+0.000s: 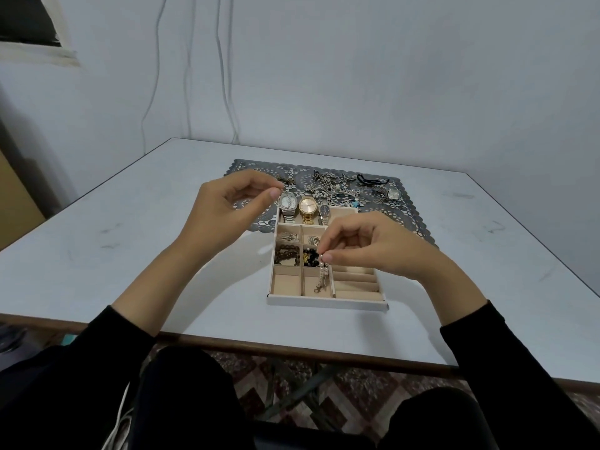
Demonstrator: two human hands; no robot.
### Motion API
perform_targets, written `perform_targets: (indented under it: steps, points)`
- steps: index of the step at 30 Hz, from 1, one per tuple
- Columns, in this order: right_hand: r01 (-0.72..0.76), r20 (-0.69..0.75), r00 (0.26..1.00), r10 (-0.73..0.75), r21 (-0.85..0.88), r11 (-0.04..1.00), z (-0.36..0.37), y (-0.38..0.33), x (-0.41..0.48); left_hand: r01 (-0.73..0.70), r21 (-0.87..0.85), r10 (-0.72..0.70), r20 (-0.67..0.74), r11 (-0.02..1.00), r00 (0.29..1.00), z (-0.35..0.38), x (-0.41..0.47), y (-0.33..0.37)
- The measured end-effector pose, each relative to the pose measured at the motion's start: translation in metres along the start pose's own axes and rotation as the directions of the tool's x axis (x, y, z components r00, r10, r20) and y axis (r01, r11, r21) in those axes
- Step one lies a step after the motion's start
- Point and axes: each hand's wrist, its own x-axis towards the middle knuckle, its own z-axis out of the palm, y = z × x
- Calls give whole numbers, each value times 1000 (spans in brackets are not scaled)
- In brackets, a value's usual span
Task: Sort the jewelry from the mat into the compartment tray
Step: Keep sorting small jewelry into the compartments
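Our right hand (367,245) hangs over the middle of the white-rimmed, beige-lined compartment tray (324,302), thumb and forefinger pinched on one end of a short strand of white pearls with a metal clasp (323,274). The strand dangles straight down into the middle compartment of the near row; we cannot tell whether its clasp touches the lining. Our left hand (227,206) is raised well apart from the right, above the left edge of the grey lace-patterned mat (409,219). Its fingers are curled and its thumb tip lies close to the forefinger, but we cannot tell whether it grips anything.

The tray sits on the pale white table (130,238), its far end lying over the near edge of the mat. In its far row three watches lie side by side: a silver watch with a white dial (287,203), a gold watch (307,206) and a smaller silver watch (324,212). A loop of brown beads (286,256) fills one left compartment, and just beside it lie black and gold beads (310,256).

On the mat beyond the tray we see a tangled heap of chains and beads (328,185), a black cord loop (370,180) and a silver watch with a square face (388,193).
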Motion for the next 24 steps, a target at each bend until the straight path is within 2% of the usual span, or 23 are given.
perform_targets:
  steps: [6,14,20,24]
  points:
    - [-50,22,998,50,-22,999,7,5,1,16,2,-16,-1,1000,1000,2,-2,-4]
    - [-134,23,990,142,-207,969,5,8,0,13,9,-13,11,1000,1000,5,-5,-4]
    - [-173,100,976,194,-185,967,4,0,-4,5,21,-5,14,1000,1000,9,-6,-4]
    - [-186,86,974,211,-234,954,9,1,-1,-7,40,6,22,999,1000,11,-7,-4]
